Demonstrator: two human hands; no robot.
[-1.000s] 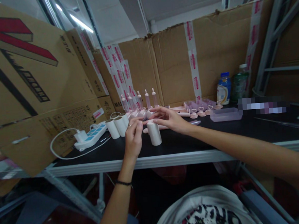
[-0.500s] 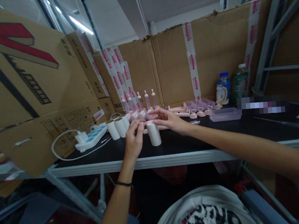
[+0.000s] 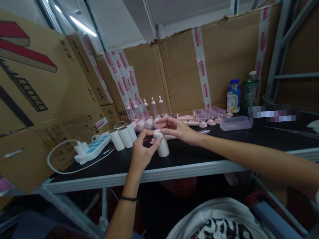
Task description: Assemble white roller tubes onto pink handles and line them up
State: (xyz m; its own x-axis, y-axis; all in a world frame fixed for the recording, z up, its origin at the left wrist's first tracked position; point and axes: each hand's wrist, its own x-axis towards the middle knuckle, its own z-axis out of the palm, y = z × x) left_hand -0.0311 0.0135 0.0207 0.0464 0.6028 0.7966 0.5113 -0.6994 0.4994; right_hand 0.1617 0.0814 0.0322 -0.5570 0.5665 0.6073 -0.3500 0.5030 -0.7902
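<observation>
- Our left hand pinches the top of the white roll, standing upright near the black table's front edge
- Our right hand, fingers loosely spread, touches its top from behind
- We judge an uneven push could tip it off the near edge, or back into the pink bottles

We are looking at a black-topped workbench with a grey metal front edge. A white cylindrical roll is standing upright on it near that edge. Left of the roll, three more white cylinders are standing close together, and further left a white power strip with blue sockets is lying with its cord looping. Behind the roll, a row of pink-and-clear pump bottles is standing. Right of the roll, a clear lilac plastic tray and two drink bottles are resting.
</observation>
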